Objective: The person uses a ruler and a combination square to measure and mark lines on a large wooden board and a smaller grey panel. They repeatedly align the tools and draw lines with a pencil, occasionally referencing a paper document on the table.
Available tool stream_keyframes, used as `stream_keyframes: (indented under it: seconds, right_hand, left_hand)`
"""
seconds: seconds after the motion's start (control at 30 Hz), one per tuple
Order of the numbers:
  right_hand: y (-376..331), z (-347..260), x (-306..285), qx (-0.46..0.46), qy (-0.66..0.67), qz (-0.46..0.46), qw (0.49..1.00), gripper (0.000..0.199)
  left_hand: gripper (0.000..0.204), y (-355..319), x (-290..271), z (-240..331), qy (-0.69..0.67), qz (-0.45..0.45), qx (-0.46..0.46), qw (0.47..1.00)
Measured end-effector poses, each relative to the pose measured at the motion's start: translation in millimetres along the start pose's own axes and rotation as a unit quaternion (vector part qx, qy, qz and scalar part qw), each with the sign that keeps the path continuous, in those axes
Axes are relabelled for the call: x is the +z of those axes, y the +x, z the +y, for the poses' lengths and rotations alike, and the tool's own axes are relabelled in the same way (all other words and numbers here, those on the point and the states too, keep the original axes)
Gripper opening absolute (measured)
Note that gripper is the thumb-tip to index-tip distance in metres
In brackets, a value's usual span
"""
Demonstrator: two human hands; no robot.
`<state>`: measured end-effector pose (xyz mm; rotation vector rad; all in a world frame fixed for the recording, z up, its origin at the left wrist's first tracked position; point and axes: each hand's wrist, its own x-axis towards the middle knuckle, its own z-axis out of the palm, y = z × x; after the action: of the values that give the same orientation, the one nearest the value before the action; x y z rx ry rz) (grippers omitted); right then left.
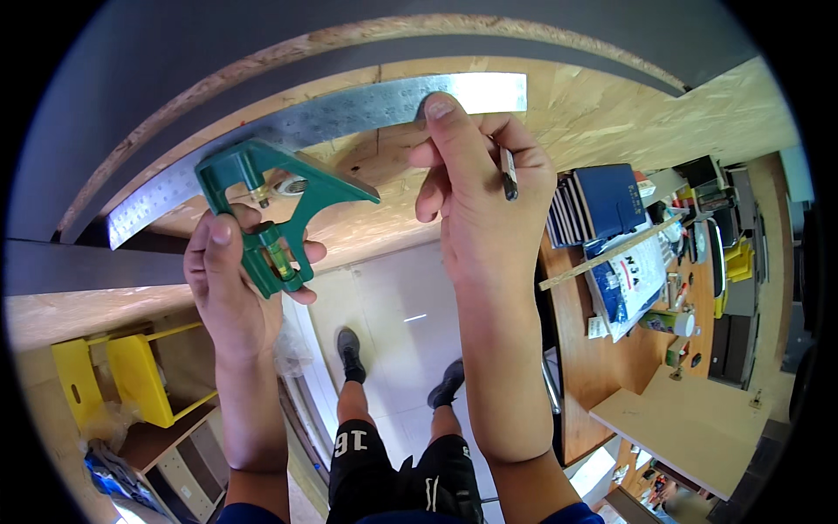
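Note:
A combination square with a green head (319, 185) and a long steel rule (340, 116) lies along a raw chipboard surface, beneath the edge of a grey panel. My left hand (240, 279) is closed around the lower part of the green head, beside its small yellow-green level vial. My right hand (489, 196) has its thumb at the lower edge of the rule, near the right end. A short pen-like stick (508, 173), pale with a dark end, is tucked between that hand's fingers. Its other end is hidden.
A grey panel (218, 52) with a bare chipboard edge arches over the rule. On the right, a wooden desk (585, 384) carries stacked blue books (608, 201), a wooden strip (611, 255) and a spray can (668, 323). Yellow plastic pieces (140, 380) stand at the lower left.

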<state>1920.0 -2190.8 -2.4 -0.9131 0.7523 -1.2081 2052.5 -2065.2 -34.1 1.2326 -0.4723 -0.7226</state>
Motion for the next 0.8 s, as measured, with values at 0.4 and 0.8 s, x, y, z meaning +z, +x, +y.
stream_keyframes:
  seconds: [0.4,0.8]
  right_hand:
    - [-2,3,2,-0.023,-0.046,0.025,0.998,0.024]
    - [0,7,-4,-0.039,-0.035,-0.003,0.999,0.025]
  left_hand:
    - [0.042,5,-5,1,-0.007,-0.047,-0.001,0.999]
    - [0.041,8,-11,-4,0.012,-0.057,0.013,0.998]
